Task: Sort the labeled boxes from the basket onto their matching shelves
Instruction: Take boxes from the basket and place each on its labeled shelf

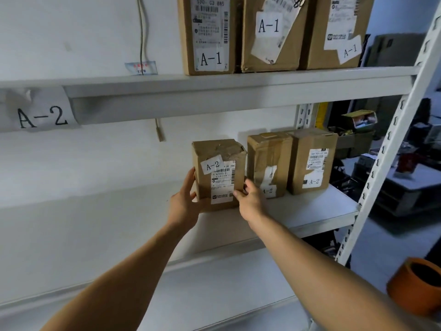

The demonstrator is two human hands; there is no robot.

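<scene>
Box: a cardboard box (219,174) marked A-2 is held upright between both hands, its base at the front of the shelf (317,211).
Left hand: the left hand (185,203) is curled round the box's lower left edge, fingers up its side.
Right hand: the right hand (249,198) is pressed to the lower right corner, thumb on the front label; the fingers behind are hidden.
Reason for hold: a two-sided hold probably keeps the box square while it is set down.
Neighbours: just beyond the right hand two more A-2 boxes (292,163) are stood.
Shelf tag: an A-2 sign (41,117) is fixed up and left of the left hand, so the level matches.
Above: A-1 boxes (269,34) are kept overhead.
</scene>
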